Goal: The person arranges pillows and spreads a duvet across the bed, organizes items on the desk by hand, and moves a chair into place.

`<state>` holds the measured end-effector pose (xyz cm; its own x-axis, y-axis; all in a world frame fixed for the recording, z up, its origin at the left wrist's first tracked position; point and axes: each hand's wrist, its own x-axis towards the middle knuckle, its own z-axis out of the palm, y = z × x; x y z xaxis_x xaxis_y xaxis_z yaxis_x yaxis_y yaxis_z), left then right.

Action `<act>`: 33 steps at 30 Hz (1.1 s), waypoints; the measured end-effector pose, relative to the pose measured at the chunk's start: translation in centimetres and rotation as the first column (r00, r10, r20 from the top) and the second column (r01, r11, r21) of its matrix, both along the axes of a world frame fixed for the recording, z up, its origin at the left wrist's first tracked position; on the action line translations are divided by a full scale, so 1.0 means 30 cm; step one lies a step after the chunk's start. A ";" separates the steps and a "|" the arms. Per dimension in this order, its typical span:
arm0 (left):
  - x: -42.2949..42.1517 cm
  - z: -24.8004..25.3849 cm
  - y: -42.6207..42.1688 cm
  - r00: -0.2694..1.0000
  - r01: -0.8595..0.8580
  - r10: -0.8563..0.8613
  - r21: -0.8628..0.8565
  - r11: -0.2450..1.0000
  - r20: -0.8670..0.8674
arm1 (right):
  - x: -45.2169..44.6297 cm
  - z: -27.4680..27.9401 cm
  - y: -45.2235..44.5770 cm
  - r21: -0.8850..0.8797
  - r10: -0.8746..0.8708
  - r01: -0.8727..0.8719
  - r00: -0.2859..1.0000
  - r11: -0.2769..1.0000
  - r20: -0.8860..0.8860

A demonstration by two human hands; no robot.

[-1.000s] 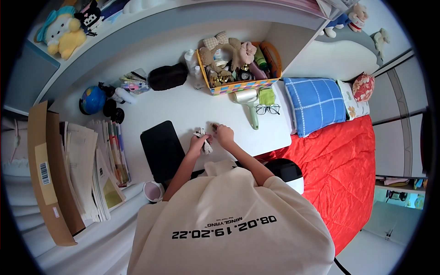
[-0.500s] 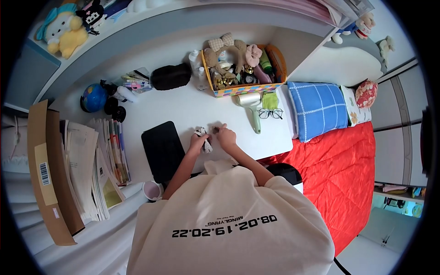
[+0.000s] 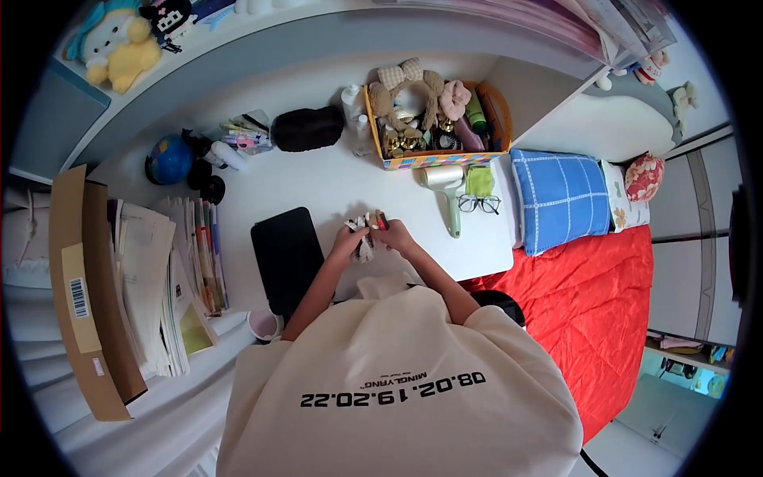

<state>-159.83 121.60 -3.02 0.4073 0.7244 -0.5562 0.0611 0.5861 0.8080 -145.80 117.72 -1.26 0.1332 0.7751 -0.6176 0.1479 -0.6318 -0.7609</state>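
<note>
Low over the white desk [image 3: 397,187], my left hand [image 3: 348,239] is closed on a crumpled black-and-white cloth [image 3: 365,248], whose loose end hangs down between my hands. My right hand [image 3: 395,236] pinches a small item with red and dark parts [image 3: 381,219], too small to name, right beside the cloth. The two hands are close together. A black tablet-like slab [image 3: 288,258] lies left of my left hand. To the right of my right hand are a green-handled hair dryer or similar tool [image 3: 453,211] and a pair of glasses [image 3: 479,205].
An orange basket [image 3: 441,159] of hair items and bottles stands at the back, with a dark fluffy pouch [image 3: 308,129] beside it. A globe [image 3: 169,160] and papers in a cardboard box [image 3: 87,318] are at left. Pillows [image 3: 560,200] lie on the red bedding at right.
My right hand has drawn close to the cloth, and the red-and-dark item now shows upright at its fingertips. The view has shifted, so the desk items appear slightly further right.
</note>
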 end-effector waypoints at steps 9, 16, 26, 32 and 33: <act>-0.036 -0.019 0.016 0.991 -0.103 0.106 -0.046 0.994 0.086 | -0.023 0.061 -0.022 0.019 -0.069 0.084 0.914 0.996 -0.401; -0.108 0.060 0.050 0.989 -0.081 0.087 -0.054 0.995 0.120 | -0.070 0.055 0.007 0.129 0.089 -0.032 0.883 0.991 -0.461; -0.414 0.167 0.218 0.986 -0.155 0.162 0.124 0.980 -0.048 | -0.353 0.125 0.222 0.153 0.068 -0.002 0.903 0.988 -0.424; -0.589 0.130 0.396 0.945 -0.212 0.252 0.198 0.957 -0.208 | -0.557 0.048 0.431 0.356 0.018 -0.026 1.000 0.934 0.025; -0.604 0.125 0.418 0.917 -0.234 0.290 0.217 0.948 -0.276 | -0.581 0.033 0.458 0.408 0.013 -0.094 0.980 0.908 0.199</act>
<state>-177.95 134.14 0.73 0.0234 0.8790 -0.4762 0.1805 0.4648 0.8668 -163.22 131.45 -0.26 0.1656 0.9640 -0.2079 0.3380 -0.2535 -0.9064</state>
